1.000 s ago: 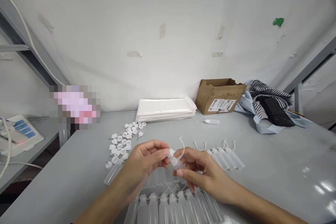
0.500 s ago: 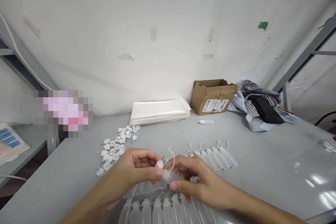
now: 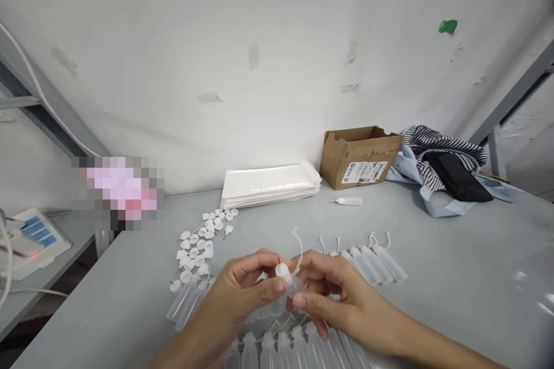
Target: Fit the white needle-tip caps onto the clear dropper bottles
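My left hand [image 3: 242, 294] pinches the white needle cap [image 3: 282, 270] on top of a small clear squeeze bottle [image 3: 294, 285]. My right hand [image 3: 333, 294] grips the body of that bottle, fingers curled round it. A thin white tether loop [image 3: 298, 245] arcs up from the cap. Both hands hover above a row of uncapped clear bottles [image 3: 277, 346] lying at the table's near edge. Loose white caps [image 3: 203, 239] are scattered to the left, beyond my left hand. A row of capped bottles [image 3: 372, 259] lies to the right of my right hand.
A stack of white padded envelopes [image 3: 270, 184] and an open cardboard box [image 3: 359, 155] stand against the back wall. One capped bottle [image 3: 348, 201] lies alone before the box. Striped cloth with a black phone [image 3: 454, 173] lies at the right. A device with blue buttons [image 3: 30, 236] sits on the left shelf.
The bottle has been turned more upright between my hands, and the cap's needle tip now shows on top. The view has shifted slightly.
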`<act>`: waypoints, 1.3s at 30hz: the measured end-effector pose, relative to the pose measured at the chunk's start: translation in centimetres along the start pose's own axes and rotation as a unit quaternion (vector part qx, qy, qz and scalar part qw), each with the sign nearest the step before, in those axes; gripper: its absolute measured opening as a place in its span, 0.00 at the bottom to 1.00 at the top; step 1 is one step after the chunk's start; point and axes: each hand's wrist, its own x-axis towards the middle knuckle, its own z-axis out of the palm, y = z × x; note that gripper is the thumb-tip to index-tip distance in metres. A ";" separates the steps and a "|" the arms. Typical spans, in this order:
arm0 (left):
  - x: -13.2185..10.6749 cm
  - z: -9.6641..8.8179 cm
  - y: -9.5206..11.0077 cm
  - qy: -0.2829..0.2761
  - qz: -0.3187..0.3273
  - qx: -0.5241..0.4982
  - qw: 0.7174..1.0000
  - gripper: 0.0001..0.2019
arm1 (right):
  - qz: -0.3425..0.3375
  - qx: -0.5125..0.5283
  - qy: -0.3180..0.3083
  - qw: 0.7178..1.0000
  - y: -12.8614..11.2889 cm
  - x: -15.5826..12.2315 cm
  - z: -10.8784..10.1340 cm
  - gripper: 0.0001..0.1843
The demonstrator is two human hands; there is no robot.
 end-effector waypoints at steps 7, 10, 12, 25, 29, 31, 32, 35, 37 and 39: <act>-0.5 0.3 0.6 -0.004 0.001 0.008 1.000 0.10 | 0.005 0.102 0.000 0.995 0.5 0.2 0.3 0.15; -0.5 0.2 0.7 -0.027 0.000 0.009 1.000 0.10 | 0.001 0.120 0.007 0.993 0.7 0.1 0.6 0.15; -0.4 0.1 0.8 -0.051 0.002 0.002 0.999 0.11 | -0.005 0.143 0.002 0.990 0.8 0.1 0.7 0.15; -1.2 0.0 0.1 -0.164 0.016 -0.095 0.982 0.07 | -0.047 0.363 -0.173 0.914 0.6 0.4 0.7 0.15; -1.1 -0.2 0.3 -0.164 0.029 -0.098 0.981 0.11 | -0.044 0.349 -0.164 0.922 0.7 0.4 0.6 0.15; -1.1 -0.4 0.4 -0.171 0.033 -0.097 0.980 0.12 | -0.034 0.341 -0.152 0.927 0.7 0.4 0.6 0.16; -1.1 -0.5 0.5 -0.172 0.034 -0.094 0.980 0.12 | -0.028 0.335 -0.148 0.930 0.7 0.4 0.6 0.16; -1.2 -0.6 0.6 -0.154 0.031 -0.077 0.985 0.11 | -0.021 0.318 -0.145 0.937 0.7 0.4 0.7 0.17; -1.2 -0.5 0.7 -0.140 0.027 -0.069 0.987 0.10 | -0.022 0.310 -0.144 0.940 0.6 0.4 0.6 0.18; -1.2 -0.4 0.7 -0.123 0.029 -0.067 0.990 0.09 | -0.017 0.302 -0.136 0.943 0.7 0.4 0.6 0.18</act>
